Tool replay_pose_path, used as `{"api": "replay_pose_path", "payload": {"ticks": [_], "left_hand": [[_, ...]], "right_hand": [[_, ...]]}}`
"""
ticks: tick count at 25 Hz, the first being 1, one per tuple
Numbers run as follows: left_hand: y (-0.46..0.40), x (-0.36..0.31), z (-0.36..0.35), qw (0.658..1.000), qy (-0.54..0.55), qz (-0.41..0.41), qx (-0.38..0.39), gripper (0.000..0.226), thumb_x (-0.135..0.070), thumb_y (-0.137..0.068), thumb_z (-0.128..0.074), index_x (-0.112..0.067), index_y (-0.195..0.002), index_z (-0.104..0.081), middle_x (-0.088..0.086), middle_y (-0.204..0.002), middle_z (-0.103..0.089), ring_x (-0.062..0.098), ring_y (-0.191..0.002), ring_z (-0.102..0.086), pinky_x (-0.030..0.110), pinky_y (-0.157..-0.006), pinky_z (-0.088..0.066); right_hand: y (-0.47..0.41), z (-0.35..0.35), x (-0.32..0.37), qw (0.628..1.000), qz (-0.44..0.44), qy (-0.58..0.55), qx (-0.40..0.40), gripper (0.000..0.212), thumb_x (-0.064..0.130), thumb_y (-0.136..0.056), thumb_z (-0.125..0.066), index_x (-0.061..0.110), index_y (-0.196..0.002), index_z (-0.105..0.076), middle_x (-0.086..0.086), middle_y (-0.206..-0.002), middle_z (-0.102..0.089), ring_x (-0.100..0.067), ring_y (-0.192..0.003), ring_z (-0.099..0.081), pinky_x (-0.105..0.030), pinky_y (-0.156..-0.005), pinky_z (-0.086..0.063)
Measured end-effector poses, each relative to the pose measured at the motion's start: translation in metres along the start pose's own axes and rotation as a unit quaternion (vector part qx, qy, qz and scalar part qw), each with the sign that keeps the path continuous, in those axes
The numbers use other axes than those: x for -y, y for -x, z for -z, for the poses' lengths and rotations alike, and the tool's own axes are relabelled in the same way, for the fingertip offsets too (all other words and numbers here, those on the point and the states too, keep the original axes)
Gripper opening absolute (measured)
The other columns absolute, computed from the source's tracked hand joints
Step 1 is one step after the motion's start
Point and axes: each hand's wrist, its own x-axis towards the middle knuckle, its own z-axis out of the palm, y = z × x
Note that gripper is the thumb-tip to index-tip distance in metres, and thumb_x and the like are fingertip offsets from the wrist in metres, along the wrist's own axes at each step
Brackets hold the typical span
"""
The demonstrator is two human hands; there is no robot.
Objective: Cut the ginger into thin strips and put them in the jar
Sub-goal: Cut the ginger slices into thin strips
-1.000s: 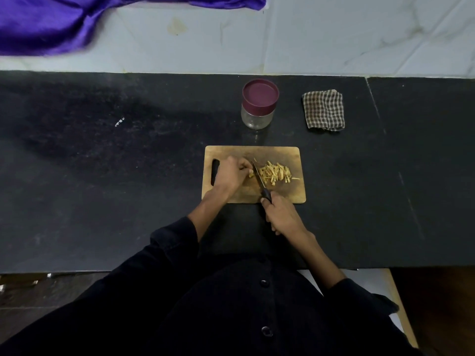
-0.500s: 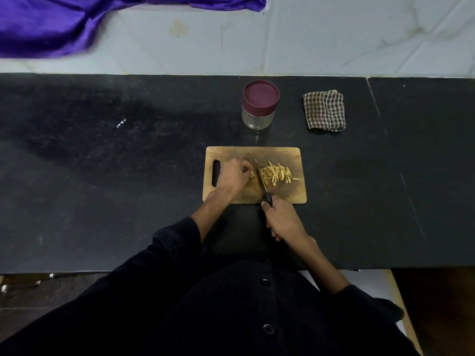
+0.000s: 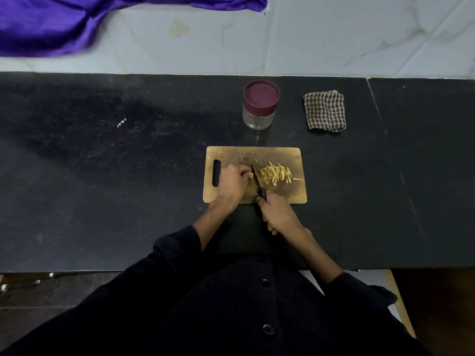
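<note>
The knife (image 3: pixel 257 179) blade has edged leftward toward the left hand (image 3: pixel 232 185) pinching the ginger piece (image 3: pixel 250 175).

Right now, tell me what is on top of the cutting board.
On the cutting board: a pile of ginger strips, the knife in the right hand, and the left hand pinching a mostly hidden ginger piece.
</note>
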Motion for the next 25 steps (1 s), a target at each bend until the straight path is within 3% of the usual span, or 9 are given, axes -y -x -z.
{"api": "replay_pose_path", "payload": {"ticks": [8,15,17,20,25], "left_hand": [[0.0,0.005,0.001,1.0,-0.011,-0.006,0.015,0.028,-0.001,-0.086,-0.064,-0.009,-0.113,-0.069,0.004,-0.11,-0.071,0.013,-0.101,-0.066,0.024,-0.092,-0.051],[0.003,0.004,-0.001,1.0,-0.001,-0.016,0.01,0.022,-0.004,-0.086,-0.066,-0.011,-0.106,-0.073,0.003,-0.101,-0.073,0.01,-0.091,-0.066,0.028,-0.088,-0.054],[0.004,0.004,0.0,1.0,-0.003,-0.017,0.01,0.02,-0.004,-0.087,-0.066,-0.011,-0.103,-0.073,0.003,-0.098,-0.073,0.01,-0.089,-0.066,0.028,-0.087,-0.053],[0.003,0.004,0.0,1.0,-0.007,-0.015,0.012,0.02,-0.004,-0.087,-0.065,-0.01,-0.104,-0.073,0.003,-0.099,-0.073,0.011,-0.09,-0.066,0.028,-0.087,-0.053],[0.001,0.005,-0.001,0.999,-0.023,-0.019,0.013,0.02,-0.004,-0.087,-0.065,-0.01,-0.104,-0.073,0.004,-0.1,-0.073,0.013,-0.092,-0.066,0.028,-0.088,-0.053]], "right_hand": [[0.002,0.0,-0.011,0.999,0.003,-0.038,-0.019,0.024,0.029,-0.105,-0.038,0.009,-0.111,-0.049,-0.015,-0.079,-0.063,-0.02,-0.043,-0.057,-0.026,-0.035,-0.043],[0.011,-0.009,-0.015,0.999,-0.003,-0.035,-0.002,0.02,0.031,-0.105,-0.038,0.015,-0.11,-0.048,-0.012,-0.086,-0.062,-0.018,-0.049,-0.059,-0.026,-0.036,-0.044],[0.01,-0.011,-0.015,1.0,0.014,-0.022,-0.018,0.019,0.032,-0.105,-0.038,0.016,-0.108,-0.048,-0.012,-0.087,-0.063,-0.021,-0.058,-0.062,-0.033,-0.045,-0.051],[0.005,-0.01,-0.013,0.998,0.036,0.015,-0.047,0.021,0.033,-0.104,-0.039,0.014,-0.108,-0.047,-0.018,-0.095,-0.065,-0.036,-0.079,-0.065,-0.049,-0.069,-0.057],[0.001,-0.01,-0.009,0.998,0.035,0.021,-0.045,0.022,0.032,-0.104,-0.039,0.012,-0.109,-0.048,-0.019,-0.098,-0.065,-0.035,-0.082,-0.063,-0.05,-0.072,-0.056]]}}
